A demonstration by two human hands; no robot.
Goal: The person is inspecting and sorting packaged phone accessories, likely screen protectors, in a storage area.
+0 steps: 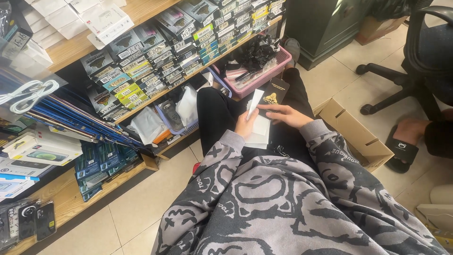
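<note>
I sit with black trousers and a grey patterned sweatshirt, both hands over my lap. My left hand (246,124) pinches a thin white strip of paper (255,101) that stands upright, and rests on a stack of white sheets (260,134) on my thigh. My right hand (286,114) grips the lower end of a flat black package (272,94) with a gold emblem, held beside the white strip.
Wooden shelves (71,47) on the left hold several rows of small labelled boxes, cables and phone cases. A pink basket (264,75) of black items sits ahead. An open cardboard box (351,134) lies at my right. An office chair (415,61) and another person's sandalled foot (403,141) are at the right.
</note>
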